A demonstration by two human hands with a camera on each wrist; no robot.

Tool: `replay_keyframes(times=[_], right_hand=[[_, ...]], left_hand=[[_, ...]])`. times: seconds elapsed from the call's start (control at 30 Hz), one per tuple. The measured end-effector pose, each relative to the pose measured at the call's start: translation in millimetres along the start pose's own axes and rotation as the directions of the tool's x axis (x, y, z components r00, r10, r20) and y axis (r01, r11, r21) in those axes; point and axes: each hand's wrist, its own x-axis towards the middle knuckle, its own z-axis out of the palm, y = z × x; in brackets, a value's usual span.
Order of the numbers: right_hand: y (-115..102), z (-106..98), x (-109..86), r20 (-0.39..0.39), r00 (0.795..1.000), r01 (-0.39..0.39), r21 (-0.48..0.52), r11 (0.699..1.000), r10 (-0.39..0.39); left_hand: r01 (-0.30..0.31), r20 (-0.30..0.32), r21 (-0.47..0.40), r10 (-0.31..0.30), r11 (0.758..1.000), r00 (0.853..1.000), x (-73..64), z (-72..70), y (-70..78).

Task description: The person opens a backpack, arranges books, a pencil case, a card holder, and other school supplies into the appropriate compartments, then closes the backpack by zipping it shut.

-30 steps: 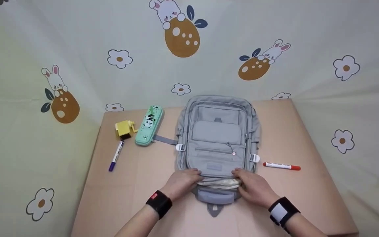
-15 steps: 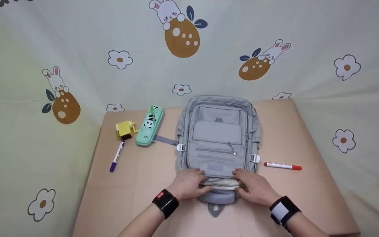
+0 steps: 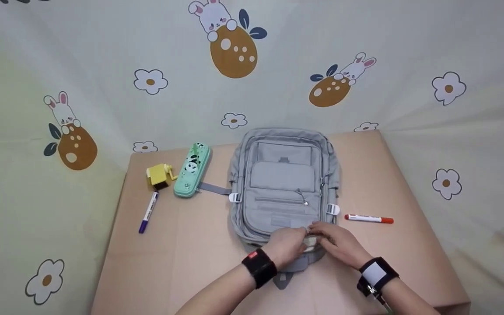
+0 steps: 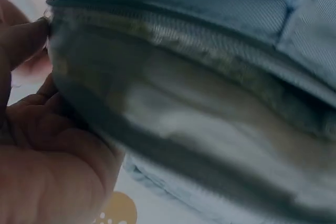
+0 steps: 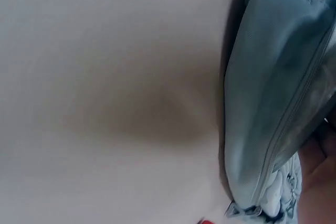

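A grey backpack (image 3: 282, 177) lies flat, its top end with the carry handle (image 3: 298, 264) toward me. At that end a zipped opening (image 4: 210, 103) gapes, showing a pale lining. My left hand (image 3: 285, 247) bends over the opening's edge, and in the left wrist view its fingertips pinch one end of the zipper edge. Any zipper pull there is hidden. Close beside it, my right hand (image 3: 341, 245) grips the right part of the same edge, fingers on top and thumb below. In the right wrist view only part of that hand (image 5: 317, 187) shows beyond the bag's side.
Left of the backpack lie a green panda pencil case (image 3: 192, 170), a yellow pencil sharpener (image 3: 159, 175) with a crank and a purple-capped marker (image 3: 148, 213). A red marker (image 3: 369, 218) lies to the right. A grey strap (image 3: 213, 188) reaches toward the pencil case.
My left hand has slid right along the opening, from its left end to near my right hand. The right hand stays at the right side. The head view has shifted slightly.
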Motion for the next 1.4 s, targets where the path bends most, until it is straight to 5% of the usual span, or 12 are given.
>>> replay_keyframes(times=[0.1, 0.23, 0.43, 0.57, 0.77, 1.0, 1.4], right_hand=[[6, -14, 5.2, -0.109, 0.989, -0.096, 0.058, 0.994, 0.101], [23, -38, 19.5, -0.230, 0.944, -0.232, 0.052, 0.971, 0.238], [48, -60, 44.5, -0.198, 0.912, -0.370, -0.022, 0.929, 0.359], [60, -60, 61.0, -0.169, 0.908, -0.397, -0.060, 0.916, 0.383], [72, -52, 76.6, -0.186, 0.901, -0.411, -0.072, 0.909, 0.393], [77, -45, 86.6, -0.244, 0.890, -0.414, -0.077, 0.907, 0.386], [75, -45, 86.7, -0.186, 0.885, -0.431, 0.018, 0.902, 0.427]], left_hand=[[-0.006, -0.012, 0.033, 0.007, 0.999, 1.000, -0.8, 5.6, -2.1], [-0.071, -0.093, 0.147, 0.085, 0.987, 0.992, -2.3, 11.5, -5.4], [-0.149, -0.157, 0.321, 0.208, 0.935, 0.965, -7.2, 22.4, -7.5], [-0.171, -0.119, 0.338, 0.222, 0.926, 0.968, -10.2, 24.1, -8.0], [-0.183, -0.034, 0.236, 0.196, 0.954, 0.980, -12.3, 21.7, -8.4], [-0.201, -0.067, 0.264, 0.225, 0.943, 0.972, -14.0, 24.5, -7.4], [-0.178, -0.040, 0.232, 0.192, 0.956, 0.981, -11.9, 27.2, -8.1]])
